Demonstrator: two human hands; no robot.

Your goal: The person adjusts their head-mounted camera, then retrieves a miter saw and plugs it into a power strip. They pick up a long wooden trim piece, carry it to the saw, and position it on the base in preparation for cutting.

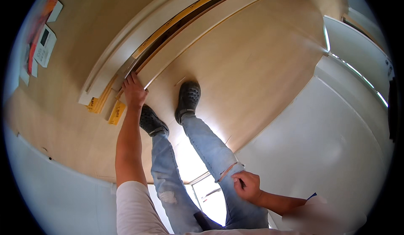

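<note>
My left hand (134,91) reaches down to the near end of a long pale trim board (185,49), its fingers curled over the board's edge. Dark gaps and yellow-wrapped strips (168,24) run alongside it, and a second white moulding (107,60) lies on the far side of the stack. Below my left hand, a yellow-wrapped end (116,112) sticks out. My right hand (247,186) is closed in a loose fist near my right knee, with nothing visible in it.
My feet in black clogs (189,98) stand on the wood-coloured floor (269,58) beside the stack. White panels (320,129) rise at the right. Red and white packages (44,45) lie at the upper left. Bright light comes from an opening (210,197) behind my legs.
</note>
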